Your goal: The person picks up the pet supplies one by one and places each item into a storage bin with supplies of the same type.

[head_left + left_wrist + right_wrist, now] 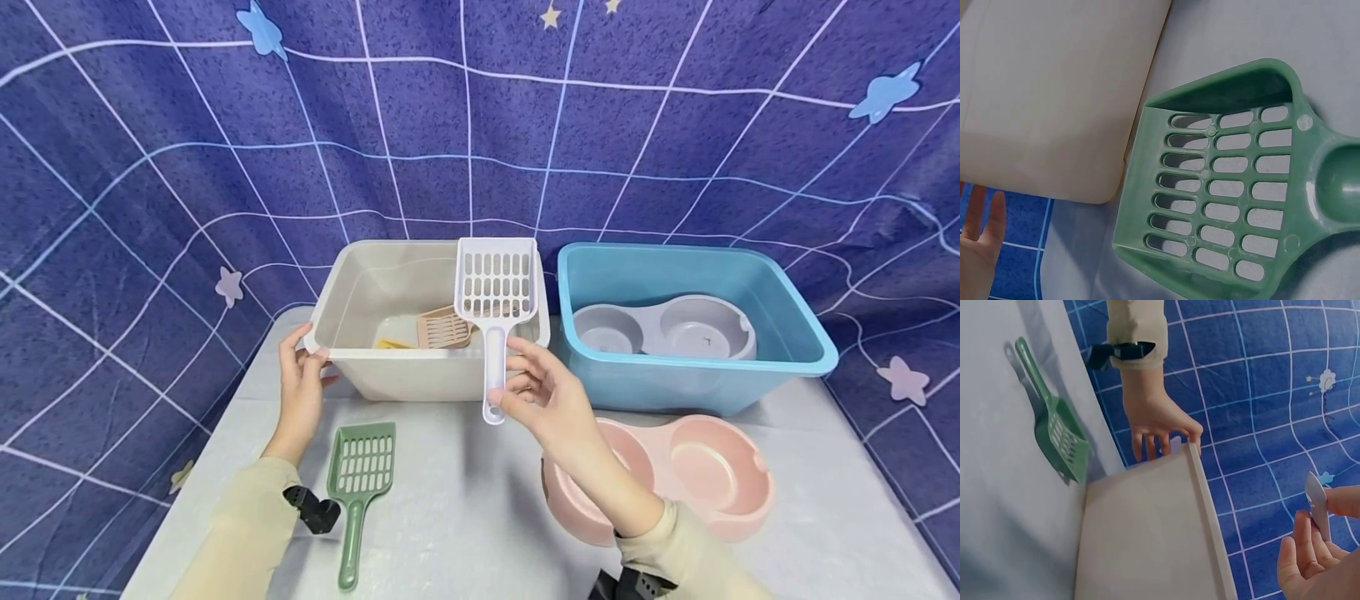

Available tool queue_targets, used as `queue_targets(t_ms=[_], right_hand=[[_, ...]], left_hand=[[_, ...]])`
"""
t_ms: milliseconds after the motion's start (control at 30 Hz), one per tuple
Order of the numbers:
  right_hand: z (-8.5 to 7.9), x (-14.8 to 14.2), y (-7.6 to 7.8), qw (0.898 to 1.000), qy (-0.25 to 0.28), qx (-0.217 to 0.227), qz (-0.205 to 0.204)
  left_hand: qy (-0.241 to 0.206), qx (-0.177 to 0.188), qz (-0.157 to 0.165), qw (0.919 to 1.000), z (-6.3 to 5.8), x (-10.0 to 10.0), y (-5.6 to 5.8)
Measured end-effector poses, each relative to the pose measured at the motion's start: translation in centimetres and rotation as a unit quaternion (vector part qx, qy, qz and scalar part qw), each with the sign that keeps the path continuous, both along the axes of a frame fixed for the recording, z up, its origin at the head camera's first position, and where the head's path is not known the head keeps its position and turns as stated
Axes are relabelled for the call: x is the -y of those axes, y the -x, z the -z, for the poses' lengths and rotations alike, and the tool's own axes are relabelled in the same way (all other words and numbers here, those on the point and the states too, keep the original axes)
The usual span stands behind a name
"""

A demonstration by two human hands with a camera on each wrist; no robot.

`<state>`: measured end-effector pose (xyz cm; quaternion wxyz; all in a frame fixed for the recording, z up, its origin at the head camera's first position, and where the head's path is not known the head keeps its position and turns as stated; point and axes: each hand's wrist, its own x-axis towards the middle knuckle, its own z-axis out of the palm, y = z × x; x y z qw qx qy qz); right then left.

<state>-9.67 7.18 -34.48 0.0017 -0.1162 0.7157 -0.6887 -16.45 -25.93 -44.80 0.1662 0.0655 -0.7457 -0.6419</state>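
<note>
A white slotted litter scoop (497, 279) is held by its handle in my right hand (551, 400), above the front rim of the beige litter box (420, 375). Fingers and thumb pinch the handle near its end, blade pointing away from me. At the box's left front corner, my left hand (302, 392) grips the rim, thumb at the top edge and fingers down the outer side. Inside the box lie a tan slotted scoop (444, 328) and a small yellow piece (393, 343), partly hidden by the front wall.
A green litter scoop (362, 462) lies on the table near my left forearm. To the right stands a blue litter box (697, 387) with a grey double bowl (652, 333) inside. In front of it, a pink double bowl (723, 467) sits partly under my right arm. A blue curtain (510, 117) hangs behind.
</note>
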Motion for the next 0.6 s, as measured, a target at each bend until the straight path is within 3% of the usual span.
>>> queue_targets(t_ms=[600], right_hand=[[-1.2,-0.9,2.0,0.999,-0.045,-0.001,-0.017]], left_hand=[[0.009,0.013,-0.004,0.9999,0.0,0.1,0.1]])
